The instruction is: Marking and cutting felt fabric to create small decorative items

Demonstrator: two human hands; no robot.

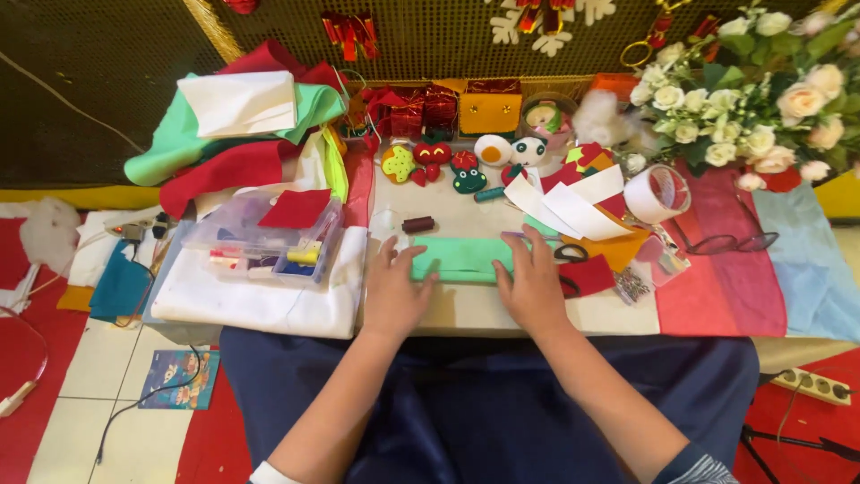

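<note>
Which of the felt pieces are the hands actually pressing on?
The flat mint-green piece at the table's front edge. The left hand and right hand rest on its two ends, while the red piece lies untouched on the clear plastic box.

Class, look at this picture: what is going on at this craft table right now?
A seated person presses both hands, left hand and right hand, flat on a folded mint-green felt piece on the low white table. Black-handled scissors lie beside the right hand, a brown thread spool just beyond, and a clear plastic sorting box to the left.
</note>
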